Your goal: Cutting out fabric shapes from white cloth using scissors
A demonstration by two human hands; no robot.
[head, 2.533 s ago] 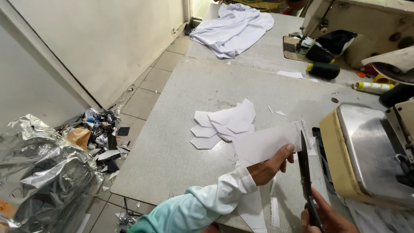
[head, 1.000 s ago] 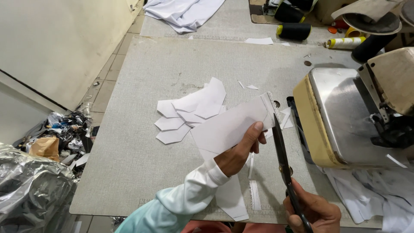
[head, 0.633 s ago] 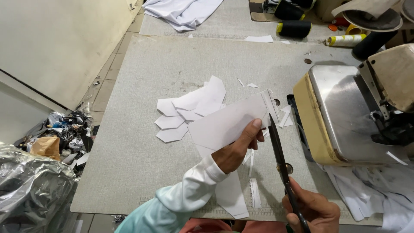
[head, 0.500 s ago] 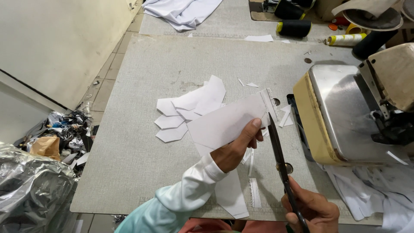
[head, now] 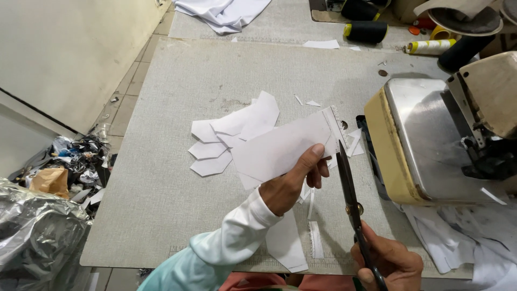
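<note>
The right hand (head: 389,264), nearest the camera at the bottom edge, is closed around the handles of long black-bladed scissors (head: 349,189), whose blades look nearly closed and point away toward the cut edge. Just beyond, the left hand (head: 293,180) pinches a flat white fabric piece (head: 280,148) between thumb and fingers, holding it raised over the grey worktable (head: 177,108). A clean trim calls for keeping the piece taut and the blades close beside the edge, with the fingers clear of them. Narrow white offcut strips (head: 315,237) lie below. Farther off sits a pile of white cut pieces (head: 226,137), with a cream sewing machine (head: 431,140) to the right.
</note>
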